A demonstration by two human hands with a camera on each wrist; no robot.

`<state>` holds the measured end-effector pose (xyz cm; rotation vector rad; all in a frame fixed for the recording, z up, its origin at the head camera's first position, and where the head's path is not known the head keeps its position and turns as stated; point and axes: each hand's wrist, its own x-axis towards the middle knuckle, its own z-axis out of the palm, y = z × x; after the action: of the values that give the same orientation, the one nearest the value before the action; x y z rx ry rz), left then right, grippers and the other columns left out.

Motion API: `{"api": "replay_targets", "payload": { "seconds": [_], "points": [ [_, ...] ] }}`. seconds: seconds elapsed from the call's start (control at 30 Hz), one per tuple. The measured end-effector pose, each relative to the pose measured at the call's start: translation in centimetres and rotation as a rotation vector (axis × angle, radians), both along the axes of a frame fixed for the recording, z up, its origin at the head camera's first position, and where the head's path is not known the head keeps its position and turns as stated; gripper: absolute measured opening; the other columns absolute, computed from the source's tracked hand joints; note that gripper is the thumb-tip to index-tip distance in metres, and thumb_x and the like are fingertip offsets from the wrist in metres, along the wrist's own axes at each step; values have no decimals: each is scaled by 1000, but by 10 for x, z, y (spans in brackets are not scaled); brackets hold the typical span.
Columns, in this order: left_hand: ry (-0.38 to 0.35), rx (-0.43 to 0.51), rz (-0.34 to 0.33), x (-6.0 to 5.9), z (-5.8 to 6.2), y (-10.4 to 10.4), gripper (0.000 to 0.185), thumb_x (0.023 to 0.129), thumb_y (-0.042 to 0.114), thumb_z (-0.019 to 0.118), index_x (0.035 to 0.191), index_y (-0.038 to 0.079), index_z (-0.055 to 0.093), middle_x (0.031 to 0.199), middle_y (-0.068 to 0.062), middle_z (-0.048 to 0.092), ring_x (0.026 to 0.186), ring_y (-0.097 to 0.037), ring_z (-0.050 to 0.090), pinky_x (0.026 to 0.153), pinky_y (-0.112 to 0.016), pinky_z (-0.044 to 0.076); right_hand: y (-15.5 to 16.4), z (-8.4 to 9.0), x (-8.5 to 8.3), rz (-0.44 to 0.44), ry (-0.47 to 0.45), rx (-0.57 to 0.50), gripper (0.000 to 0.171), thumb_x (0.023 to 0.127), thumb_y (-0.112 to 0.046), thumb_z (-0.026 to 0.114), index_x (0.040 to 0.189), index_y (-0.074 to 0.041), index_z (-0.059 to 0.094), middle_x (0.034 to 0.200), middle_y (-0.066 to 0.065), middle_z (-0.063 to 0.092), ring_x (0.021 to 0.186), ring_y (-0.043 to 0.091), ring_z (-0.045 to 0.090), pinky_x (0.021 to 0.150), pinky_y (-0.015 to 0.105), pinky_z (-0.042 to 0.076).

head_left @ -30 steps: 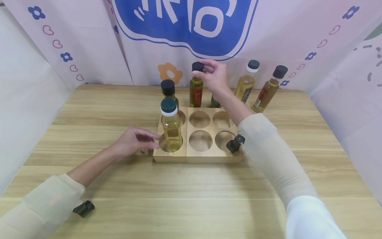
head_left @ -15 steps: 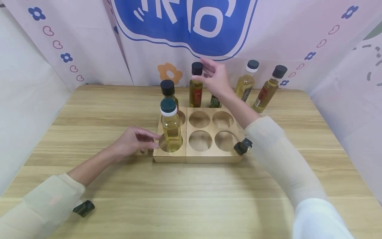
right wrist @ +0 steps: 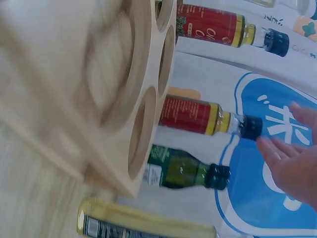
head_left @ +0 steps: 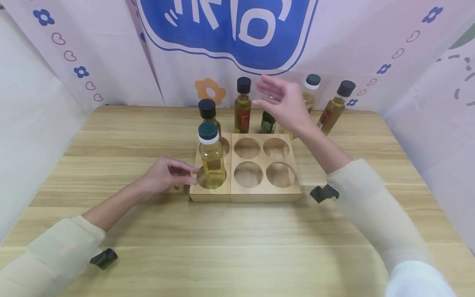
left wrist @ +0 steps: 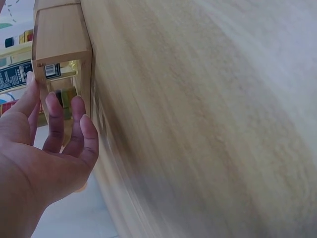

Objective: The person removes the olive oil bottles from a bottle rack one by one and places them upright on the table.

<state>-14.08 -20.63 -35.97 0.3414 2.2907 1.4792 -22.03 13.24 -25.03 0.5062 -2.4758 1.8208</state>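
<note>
Right hand (head_left: 285,103), fingers spread, hovers empty beside the red-labelled bottle (head_left: 243,106); left hand (head_left: 165,175), relaxed, steadies the wooden rack (head_left: 259,194). Glass likely heavy, slippery, fragile: grip the neck.

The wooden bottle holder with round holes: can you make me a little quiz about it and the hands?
1. How many round holes in the light wooden bottle holder have no bottle in them?
2. True or false: the right hand grips the black cap of the red-labelled oil bottle.
3. Which does the left hand touch? A) the short green-labelled bottle B) the holder's left end C) the pale-yellow oil bottle with a white collar

Key
1. Four; the two left-hand holes hold the pale-yellow bottle and the dark-capped bottle behind it.
2. False: the fingers are straight and apart from the cap.
3. B
</note>
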Motion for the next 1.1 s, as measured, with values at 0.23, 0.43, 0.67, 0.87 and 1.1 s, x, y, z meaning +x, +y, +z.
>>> {"api": "replay_targets", "payload": {
  "seconds": [0.23,0.43,0.67,0.87,1.1],
  "points": [
    [13,1,-9,-1,-1,-1,34,87,7,83,118,-6,73,110,-18,75,78,-18,66,64,-29,58,26,-6,15,118,6,264,52,93,-1,76,141,6,58,142,22,62,128,37,62,104,35,54],
    [10,-4,-19,-1,1,-1,35,88,8,83,118,-5,73,116,-20,74,79,-15,66,65,-28,58,50,-17,24,171,42,489,51,93,-8,78,139,6,60,140,23,62,127,40,62,106,49,52],
    [29,0,-30,-2,0,0,32,88,4,82,117,-7,73,113,-21,75,76,-13,65,63,-26,57,73,-31,28,203,32,605,64,90,-14,82,145,4,56,146,22,58,130,44,58,112,55,45],
    [37,4,-34,-3,0,-1,32,88,4,82,116,-7,73,112,-21,75,74,-14,64,62,-27,57,89,-45,30,236,69,604,66,88,-13,84,145,4,55,144,23,58,133,48,54,115,58,40],
    [45,1,-38,-2,0,0,32,87,3,82,116,-7,73,111,-22,75,75,-17,66,62,-27,57,101,-63,29,249,28,610,77,84,-18,88,148,6,51,153,23,50,139,48,48,117,58,37]
  ]
}}
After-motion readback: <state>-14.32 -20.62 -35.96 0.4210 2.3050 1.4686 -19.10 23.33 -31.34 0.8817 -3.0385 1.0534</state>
